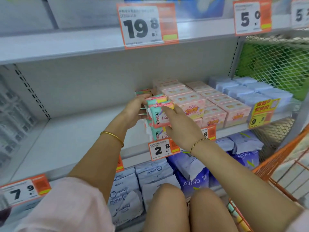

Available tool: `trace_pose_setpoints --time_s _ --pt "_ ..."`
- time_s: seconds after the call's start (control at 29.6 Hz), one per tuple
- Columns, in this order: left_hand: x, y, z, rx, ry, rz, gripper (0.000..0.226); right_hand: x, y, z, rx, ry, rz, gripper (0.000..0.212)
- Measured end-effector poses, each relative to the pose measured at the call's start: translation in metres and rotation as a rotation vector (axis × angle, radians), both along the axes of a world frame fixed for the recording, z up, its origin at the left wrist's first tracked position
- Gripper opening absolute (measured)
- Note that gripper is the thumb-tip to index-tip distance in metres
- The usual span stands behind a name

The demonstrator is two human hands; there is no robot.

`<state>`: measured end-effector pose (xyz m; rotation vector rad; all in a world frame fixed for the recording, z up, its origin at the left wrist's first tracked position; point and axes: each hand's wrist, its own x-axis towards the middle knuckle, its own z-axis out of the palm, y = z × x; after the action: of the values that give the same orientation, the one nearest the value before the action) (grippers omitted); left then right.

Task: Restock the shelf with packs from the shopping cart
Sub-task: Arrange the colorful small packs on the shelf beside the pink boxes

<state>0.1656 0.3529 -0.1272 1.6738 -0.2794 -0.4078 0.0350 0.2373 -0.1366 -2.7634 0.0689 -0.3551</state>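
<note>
Small mint-and-pink Kotex packs [157,115] stand stacked at the front of the middle shelf [71,139], above the 2.8 price tag [159,150]. My left hand [135,111] grips the stack from its left side, fingers curled round the upper packs. My right hand [181,126] lies against the front and right side of the stack with straight fingers. More Kotex packs [143,92] sit behind. The orange shopping cart [275,164] stands at the right edge; its contents are hard to tell.
Pink boxes [209,104] fill the shelf right of the Kotex packs, then pale blue packs [250,91]. The shelf's left part is bare. Below are white and purple Airpro packs [192,178]. My knees [184,210] are at the bottom.
</note>
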Motion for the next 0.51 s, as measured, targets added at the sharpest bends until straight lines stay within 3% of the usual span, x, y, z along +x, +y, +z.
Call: trace_pose_setpoints --time_s 0.13,0.34,0.4,0.51 --pt "-0.006 -0.002 0.001 0.026 -0.023 0.021 0.027 -0.002 0.001 0.002 0.023 0.013 0.001 0.067" --pt "-0.025 -0.007 0.009 0.075 -0.104 0.098 0.028 -0.021 -0.007 0.008 0.092 -0.052 0.039 0.062" --pt "-0.037 -0.011 0.009 -0.021 -0.219 0.280 0.025 -0.033 -0.016 0.012 0.091 -0.069 0.038 0.055" --pt "-0.059 -0.021 0.000 -0.187 -0.534 0.591 0.041 -0.058 -0.037 0.015 0.108 -0.070 0.026 0.038"
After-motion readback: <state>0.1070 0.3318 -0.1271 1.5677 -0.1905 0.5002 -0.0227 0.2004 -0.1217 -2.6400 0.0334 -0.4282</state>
